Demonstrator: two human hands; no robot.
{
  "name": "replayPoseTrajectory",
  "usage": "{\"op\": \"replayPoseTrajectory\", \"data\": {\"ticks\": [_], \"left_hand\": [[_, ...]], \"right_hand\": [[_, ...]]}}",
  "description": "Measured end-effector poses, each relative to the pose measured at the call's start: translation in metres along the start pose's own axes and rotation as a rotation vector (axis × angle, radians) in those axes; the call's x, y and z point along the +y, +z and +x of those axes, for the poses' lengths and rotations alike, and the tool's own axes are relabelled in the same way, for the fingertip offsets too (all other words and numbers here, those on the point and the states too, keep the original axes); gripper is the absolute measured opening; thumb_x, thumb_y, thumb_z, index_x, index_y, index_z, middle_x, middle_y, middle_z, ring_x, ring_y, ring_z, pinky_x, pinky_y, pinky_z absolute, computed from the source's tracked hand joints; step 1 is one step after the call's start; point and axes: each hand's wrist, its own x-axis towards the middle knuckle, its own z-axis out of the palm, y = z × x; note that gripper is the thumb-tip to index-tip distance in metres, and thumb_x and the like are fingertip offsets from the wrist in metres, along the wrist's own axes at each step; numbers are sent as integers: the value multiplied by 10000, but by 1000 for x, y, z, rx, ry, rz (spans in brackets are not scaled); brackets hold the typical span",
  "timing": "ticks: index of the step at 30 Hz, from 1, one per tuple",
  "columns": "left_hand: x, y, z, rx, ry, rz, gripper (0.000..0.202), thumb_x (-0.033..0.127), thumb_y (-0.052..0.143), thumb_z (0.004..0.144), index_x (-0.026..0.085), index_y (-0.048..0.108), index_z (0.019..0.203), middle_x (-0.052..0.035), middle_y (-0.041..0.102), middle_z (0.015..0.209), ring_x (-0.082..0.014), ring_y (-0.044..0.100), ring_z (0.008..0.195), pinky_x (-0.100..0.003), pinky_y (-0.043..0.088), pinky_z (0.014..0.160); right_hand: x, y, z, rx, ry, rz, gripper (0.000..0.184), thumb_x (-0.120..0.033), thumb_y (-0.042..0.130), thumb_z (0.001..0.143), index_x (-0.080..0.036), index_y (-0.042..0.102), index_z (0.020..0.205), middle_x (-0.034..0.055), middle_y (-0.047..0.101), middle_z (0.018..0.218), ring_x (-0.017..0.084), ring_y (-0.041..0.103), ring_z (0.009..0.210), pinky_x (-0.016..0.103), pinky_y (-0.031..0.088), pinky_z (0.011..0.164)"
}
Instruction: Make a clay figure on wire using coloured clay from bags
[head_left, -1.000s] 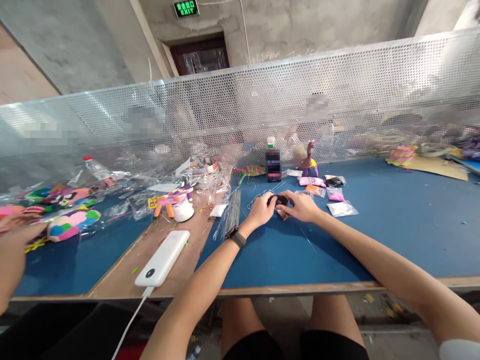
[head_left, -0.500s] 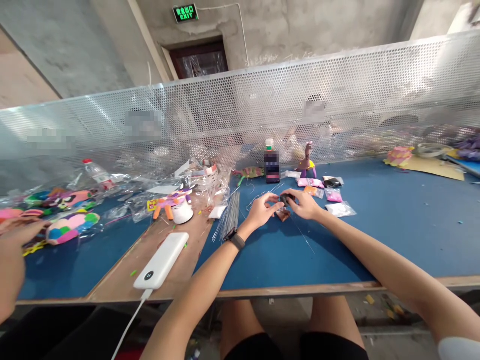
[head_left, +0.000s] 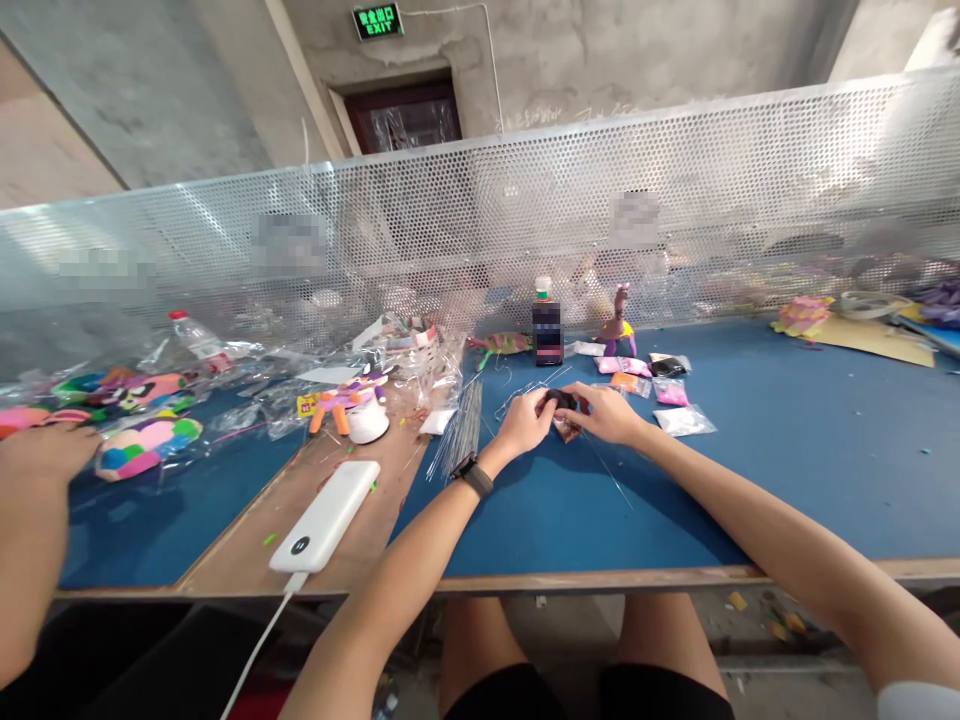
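Note:
A dark lump of what looks like modelling clay (head_left: 562,399) is held between my two hands above the blue table mat. My left hand (head_left: 527,420), with a dark watch on its wrist, pinches the lump from the left. From the right, the fingers of my right hand (head_left: 604,412) close on it too. Just below the fingers lies a small packet with brown contents (head_left: 568,430), partly hidden by my right hand. Thin wires (head_left: 461,430) lie in a bundle left of my left hand, and a single wire runs out below my right hand.
Small clay packets (head_left: 669,391) lie beyond my right hand. Behind them stand a dark bottle (head_left: 548,335) and a clay figure (head_left: 618,330). A white power bank (head_left: 326,515) lies at left. A co-worker's hand (head_left: 56,450) is by colourful clay models (head_left: 146,447). A perforated metal screen (head_left: 465,220) crosses behind.
My hands have drawn closer together around the dark lump, which has shifted slightly left and looks more stretched out. The co-worker's arm at far left has moved a little right.

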Motion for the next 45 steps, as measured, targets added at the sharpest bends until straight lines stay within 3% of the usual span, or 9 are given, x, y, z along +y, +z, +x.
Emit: {"op": "replayPoseTrajectory", "data": {"ticks": [4,8,11,14,20,23,28,37,45], "left_hand": [[-1,1,2,34,39,23,214,201,505,993,150,712,1004,-66,754,826,-177,693,707,-270,526,678],[-1,6,-1,-10,-4,-85,317,231,480,1008,140,721,1193,-92,797,924,-200,737,748,-301,577,704],[0,9,-4,-98,-40,-196,442,264,503,998,146,634,1403,-107,804,1045,-184,724,672,-295,581,624],[0,8,-5,-129,-45,-261,497,308,533,988,142,603,1452,-119,795,1094,-142,661,546,-284,563,560],[-3,2,-4,-86,-56,-305,563,484,637,960,119,617,1388,-89,781,893,-128,620,476,-259,512,524],[-8,1,-3,-46,-110,-285,561,541,758,860,141,659,1241,-39,747,769,-125,605,464,-230,460,492],[-14,3,-5,2,-140,-183,468,455,836,775,181,646,1103,15,722,701,-128,616,517,-208,436,511],[2,4,-5,-54,51,79,264,285,764,814,199,763,1063,-59,801,939,-195,722,780,-263,506,715],[10,3,-4,-7,17,174,185,357,759,842,184,704,806,-17,709,699,-144,574,599,-250,371,586]], "right_hand": [[5,-2,2,6,-20,-19,273,-414,519,1055,-226,672,1180,58,779,922,226,720,786,282,433,653],[15,-5,3,59,2,-70,276,-341,467,1069,-247,668,1234,55,798,1056,232,742,864,287,463,678],[21,-6,2,89,27,-81,274,-314,464,1057,-247,671,1225,52,798,1040,227,737,846,295,482,693],[21,-7,1,98,30,-14,278,-295,462,1034,-231,666,1212,60,792,1013,228,723,832,316,505,726],[11,-10,-3,14,-53,159,417,-384,535,967,-184,588,1329,98,758,1116,230,690,810,360,524,759],[2,-11,-4,-35,-46,187,440,-498,537,989,-185,608,1291,87,767,1010,222,686,754,343,502,723],[-10,-8,-4,-42,-26,186,430,-582,616,939,-205,658,1141,41,747,813,207,668,693,307,458,672],[-14,5,-3,95,80,157,412,-623,700,852,-232,587,782,-12,669,646,158,583,591,272,397,600],[-7,3,-1,143,82,166,271,-470,625,913,-226,591,801,0,698,701,165,631,635,279,440,628]]}}
